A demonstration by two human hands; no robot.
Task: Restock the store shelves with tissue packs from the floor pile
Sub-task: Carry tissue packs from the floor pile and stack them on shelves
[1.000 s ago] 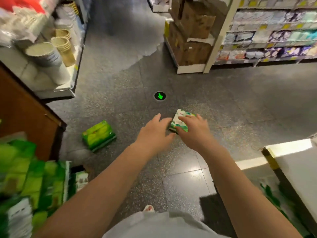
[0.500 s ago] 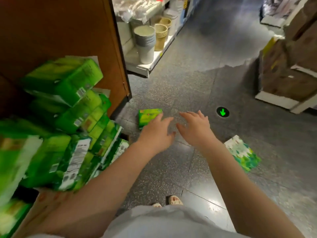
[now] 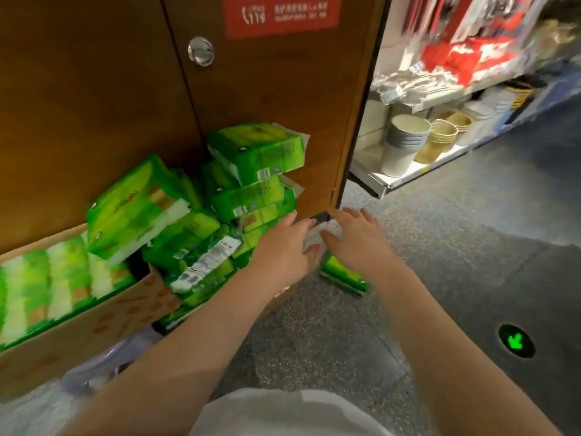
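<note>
- The brown wooden cabinet (image 3: 276, 99) with a round metal knob (image 3: 201, 51) and a red label (image 3: 281, 12) serves as the landmark; its lower right corner meets the speckled grey floor (image 3: 440, 240).
- A single green plastic-wrapped tissue pack (image 3: 344, 273) lies on the floor just in front of that corner, its long axis running from the cabinet out toward the lower right, one short end toward the cabinet.
- The left hand (image 3: 284, 243) reaches out over the floor before the corner with straight, spread fingers, gripping nothing.
- The right hand (image 3: 355, 237) hovers beside it, above the pack's near end, fingers likewise extended and empty; whether it touches the pack cannot be told.
- A jumbled pile of green tissue packs (image 3: 226, 196) leans against the cabinet front, tilted various ways.
- A brown cardboard box (image 3: 94, 328) of more packs sits left of the pile.
- Stacked grey paper cups (image 3: 405, 143) stand on a white shelf (image 3: 408, 176) right of the cabinet.
</note>
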